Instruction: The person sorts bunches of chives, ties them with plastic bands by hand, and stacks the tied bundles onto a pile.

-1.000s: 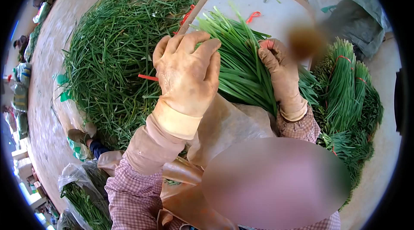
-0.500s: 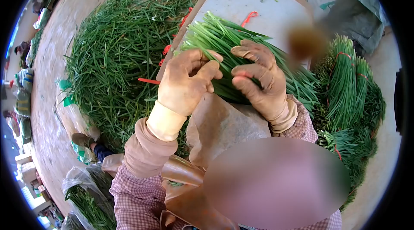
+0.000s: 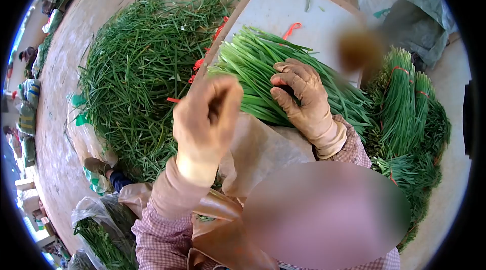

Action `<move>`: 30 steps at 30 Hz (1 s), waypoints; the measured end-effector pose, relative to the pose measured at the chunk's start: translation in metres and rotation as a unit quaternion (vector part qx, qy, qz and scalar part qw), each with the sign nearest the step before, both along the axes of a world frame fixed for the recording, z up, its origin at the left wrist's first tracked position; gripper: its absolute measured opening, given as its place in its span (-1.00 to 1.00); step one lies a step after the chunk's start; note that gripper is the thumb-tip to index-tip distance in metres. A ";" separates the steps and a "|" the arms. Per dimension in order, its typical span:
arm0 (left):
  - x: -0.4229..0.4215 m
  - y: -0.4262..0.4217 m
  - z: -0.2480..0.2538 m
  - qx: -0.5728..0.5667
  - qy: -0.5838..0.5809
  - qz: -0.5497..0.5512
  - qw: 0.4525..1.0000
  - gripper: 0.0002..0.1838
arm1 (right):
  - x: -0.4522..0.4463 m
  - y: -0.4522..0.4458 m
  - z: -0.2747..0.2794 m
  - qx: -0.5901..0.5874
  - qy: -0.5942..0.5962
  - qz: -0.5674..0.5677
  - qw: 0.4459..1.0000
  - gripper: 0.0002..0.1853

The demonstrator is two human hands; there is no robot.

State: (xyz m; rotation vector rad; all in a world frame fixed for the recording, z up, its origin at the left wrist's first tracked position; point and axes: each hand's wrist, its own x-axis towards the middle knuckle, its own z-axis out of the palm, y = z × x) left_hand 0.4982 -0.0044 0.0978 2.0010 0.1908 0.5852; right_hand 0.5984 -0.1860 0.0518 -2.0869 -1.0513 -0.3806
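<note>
A loose bunch of garlic chives [image 3: 263, 65] lies across the pale tabletop [image 3: 278, 4], cut ends to the left. My gloved right hand [image 3: 304, 98] is at its near side, fingers curved and apart, with nothing visible between them. Whether its fingertips touch the stalks I cannot tell. My gloved left hand [image 3: 205, 118] is raised left of the bunch, fingers curled and smeared by motion. Anything held in it cannot be made out. A red tie [image 3: 291, 30] lies on the table just beyond the bunch. A brown apron [image 3: 258, 143] covers my lap below the hands.
Loose green leaves [image 3: 136, 72] form a large heap on the floor at left. Red ties [image 3: 197, 64] hang at the table's left edge. Tied bundles [image 3: 402, 98] are stacked at right, near a grey-green bag [image 3: 420, 22]. A clear bag of greens [image 3: 104, 234] stands at lower left.
My left hand has pulled back from the bunch, down and to the left. The right hand stays by the stalks, slightly lower in view, its fingers still curved.
</note>
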 end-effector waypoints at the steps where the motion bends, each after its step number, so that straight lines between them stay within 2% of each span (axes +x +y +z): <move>1: -0.014 0.001 0.005 0.022 0.002 -0.036 0.999 -0.89 | -0.001 0.000 0.000 0.000 -0.005 0.003 1.000 -0.78; 3: -0.043 -0.002 0.008 0.023 0.048 -0.078 0.996 -0.89 | -0.003 -0.001 0.003 0.085 0.063 -0.005 0.994 -0.79; 4: -0.058 -0.004 0.006 0.001 0.093 -0.082 0.992 -0.89 | -0.001 -0.003 0.011 0.096 0.072 -0.017 0.993 -0.81; 6: -0.084 0.000 -0.013 0.006 0.112 -0.071 0.991 -0.85 | 0.012 -0.003 0.017 0.191 0.103 -0.040 0.975 -0.85; 8: -0.103 0.005 -0.024 0.007 0.148 -0.018 0.989 -0.82 | 0.032 -0.012 0.028 0.125 0.157 -0.109 0.974 -0.87; 9: -0.112 0.010 -0.024 -0.012 0.186 -0.018 0.982 -0.80 | 0.043 -0.012 0.032 0.097 0.176 -0.130 0.971 -0.81; 11: -0.121 0.014 -0.021 -0.020 0.168 -0.005 0.986 -0.79 | 0.079 -0.022 0.025 0.007 0.210 -0.149 0.966 -0.76; 12: -0.123 0.017 -0.019 -0.026 0.156 0.010 0.987 -0.79 | 0.094 -0.027 0.019 0.008 0.204 -0.152 0.967 -0.76; 14: -0.121 0.021 -0.012 0.010 0.134 -0.012 0.991 -0.78 | 0.116 -0.035 0.009 -0.091 0.284 -0.151 0.942 -0.67; 17: -0.098 0.022 0.008 0.135 0.008 -0.082 0.987 -0.73 | 0.127 -0.039 0.003 -0.153 0.320 -0.120 0.927 -0.60; 18: -0.086 0.018 0.016 0.136 0.008 -0.087 0.987 -0.73 | 0.129 -0.039 0.003 -0.150 0.320 -0.124 0.927 -0.60; 20: -0.058 0.007 0.027 0.185 -0.054 -0.129 0.973 -0.72 | 0.129 -0.034 0.005 -0.167 0.400 -0.067 0.899 -0.60; 21: -0.042 0.001 0.028 0.186 -0.052 -0.135 0.972 -0.72 | 0.129 -0.031 0.005 -0.201 0.367 -0.086 0.904 -0.65; 23: -0.009 -0.009 0.027 0.248 -0.133 -0.166 0.945 -0.69 | 0.126 -0.028 0.007 -0.177 0.396 -0.098 0.895 -0.68; 25: 0.024 -0.014 0.025 0.267 -0.129 -0.176 0.939 -0.70 | 0.117 -0.027 0.009 -0.091 0.428 -0.118 0.891 -0.75; 26: 0.039 -0.014 0.023 0.283 -0.127 -0.180 0.933 -0.72 | 0.114 -0.030 0.003 -0.088 0.430 -0.119 0.891 -0.75; 28: 0.064 -0.015 0.018 0.291 -0.142 -0.186 0.928 -0.71 | 0.103 -0.035 -0.007 0.022 0.364 -0.090 0.927 -0.80; 30: 0.083 -0.016 0.015 0.339 -0.134 -0.169 0.916 -0.71 | 0.078 -0.034 -0.004 0.073 0.325 -0.073 0.940 -0.83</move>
